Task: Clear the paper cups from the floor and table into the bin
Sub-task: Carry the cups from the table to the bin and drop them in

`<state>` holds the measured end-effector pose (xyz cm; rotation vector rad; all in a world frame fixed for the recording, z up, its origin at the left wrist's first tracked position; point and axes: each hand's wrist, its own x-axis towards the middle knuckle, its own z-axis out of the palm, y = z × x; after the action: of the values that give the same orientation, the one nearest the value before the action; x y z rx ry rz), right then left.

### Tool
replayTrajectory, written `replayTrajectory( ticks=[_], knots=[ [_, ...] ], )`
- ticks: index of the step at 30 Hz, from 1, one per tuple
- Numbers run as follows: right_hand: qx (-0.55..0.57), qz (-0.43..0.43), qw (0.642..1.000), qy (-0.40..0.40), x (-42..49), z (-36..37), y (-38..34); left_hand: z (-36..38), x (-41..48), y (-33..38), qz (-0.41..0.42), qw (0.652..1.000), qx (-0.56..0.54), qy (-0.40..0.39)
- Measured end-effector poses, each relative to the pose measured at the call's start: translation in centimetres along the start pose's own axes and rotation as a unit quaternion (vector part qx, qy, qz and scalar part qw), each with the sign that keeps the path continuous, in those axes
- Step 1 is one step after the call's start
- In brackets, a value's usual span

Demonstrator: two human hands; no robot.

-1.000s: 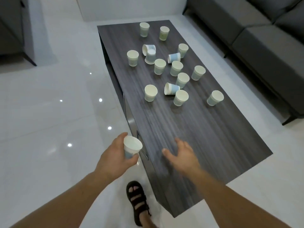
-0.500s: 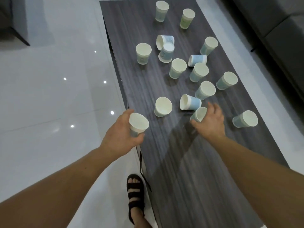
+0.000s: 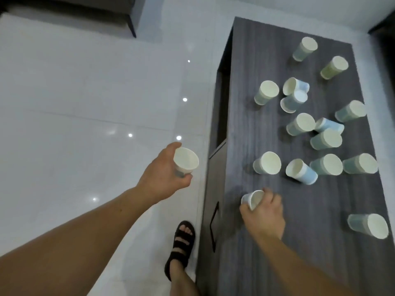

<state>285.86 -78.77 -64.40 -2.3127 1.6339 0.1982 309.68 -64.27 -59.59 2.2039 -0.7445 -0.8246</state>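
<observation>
Glossy white tiled floor [image 3: 85, 103], with a dark wood-grain table [image 3: 256, 263] along its right side.

Item: paper cups [image 3: 267, 163], over a dozen on the table top. Most are upright, a few lie on their sides, and one is upside down.

Handling (judged): very light, thin-walled, easily crushed. Best taken by the side wall below the rim with gentle pressure. They look likely to nest.

Left hand [image 3: 162, 178]: fingers and thumb curled round one held cup [image 3: 186, 161], mouth up. It is over the floor, just beside the table edge.

Right hand [image 3: 264, 216]: over the table's near left part, fingers curled round a second cup [image 3: 253, 199] tipped sideways. Whether it touches the top is unclear.

Position: the main cluster sits just beyond the right hand. A lone cup [image 3: 367, 225] stands well to its right.

Bin: not in view.
</observation>
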Motion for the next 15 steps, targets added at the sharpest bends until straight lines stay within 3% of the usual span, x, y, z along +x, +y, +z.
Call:
replayTrajectory(
  ticks=[6,10,15],
  knots=[
    [0.019,-0.265,0.963,-0.044,-9.2,-0.9,-16.0,-11.3,-11.6,-6.4,-0.081,0.986,-0.038,0.142],
    [0.01,-0.425,0.903,-0.061,-19.8,-2.8,-25.3,-18.7,-24.4,-10.8,-0.145,0.955,-0.06,0.251],
    [-0.016,-0.593,0.801,-0.086,-37.5,-5.1,-32.7,-25.8,-45.1,-14.9,-0.238,0.886,-0.092,0.388]
  ],
)
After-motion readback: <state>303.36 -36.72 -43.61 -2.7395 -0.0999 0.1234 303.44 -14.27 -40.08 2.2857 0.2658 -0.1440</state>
